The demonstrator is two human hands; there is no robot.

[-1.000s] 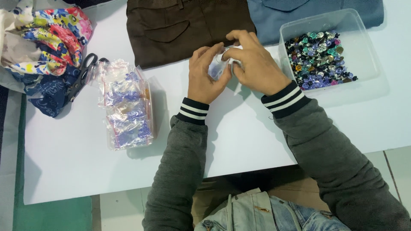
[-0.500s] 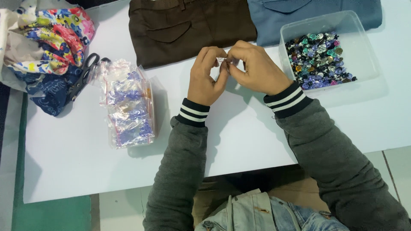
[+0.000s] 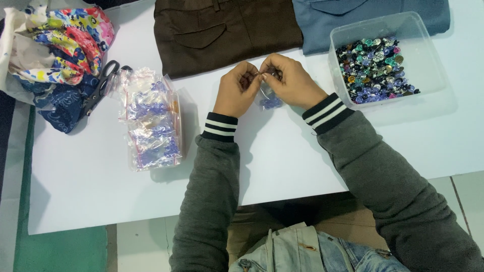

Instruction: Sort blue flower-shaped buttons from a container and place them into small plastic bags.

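- On the white table [image 3: 282, 166], toward its far middle, my left hand [image 3: 237, 90] and right hand [image 3: 292, 83] meet fingertip to fingertip, both pinched shut on a small clear bag [image 3: 268, 98] that hangs between them just above the tabletop.
- Inside the small clear bag I see a little blue-purple clump at the bottom; its top edge sits between my fingers, and whether it is sealed or open I cannot tell.
- Judging progress from how things lie: a pile of filled clear bags [image 3: 151, 123] rests to the left, so a good share looks done, while the clear plastic tub [image 3: 433, 60] on the right holds many loose coloured buttons [image 3: 375, 68], so plenty seems left.
- Scissors [image 3: 101, 85] lie at the far left, resting against a heap of flowered cloth [image 3: 65, 45], well apart from both hands.
- Folded brown trousers [image 3: 222, 32] and a folded blue-grey garment [image 3: 363, 17] lie along the far edge, both cut off by the frame.
- Hard to make out: my fingertips cover the bag's mouth, the contents are too small to name surely, and the heap of flowered cloth runs out of view at the left.
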